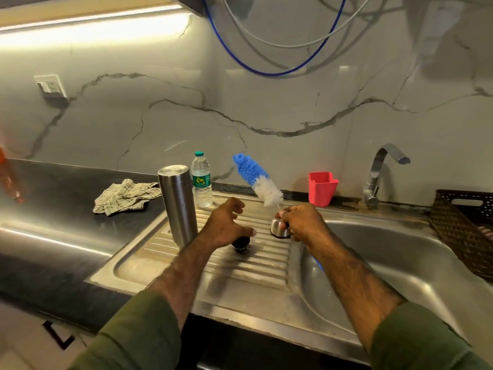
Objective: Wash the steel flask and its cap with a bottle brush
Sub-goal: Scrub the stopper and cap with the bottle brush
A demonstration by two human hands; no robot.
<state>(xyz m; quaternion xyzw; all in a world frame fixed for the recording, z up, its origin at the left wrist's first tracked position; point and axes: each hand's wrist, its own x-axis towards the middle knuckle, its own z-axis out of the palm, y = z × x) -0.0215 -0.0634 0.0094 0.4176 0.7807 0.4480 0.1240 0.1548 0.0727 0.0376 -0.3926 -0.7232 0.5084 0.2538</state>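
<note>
Drainboard (186,263) | right hand (301,222) fingers grip bottle brush (257,180) | left hand (226,225) fingers spread above stopper (241,244)

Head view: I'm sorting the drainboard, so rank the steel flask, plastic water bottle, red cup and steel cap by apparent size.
1. steel flask
2. plastic water bottle, partly hidden behind the flask
3. red cup
4. steel cap, partly covered by the right hand

Head view, down over sink (400,252)
</note>
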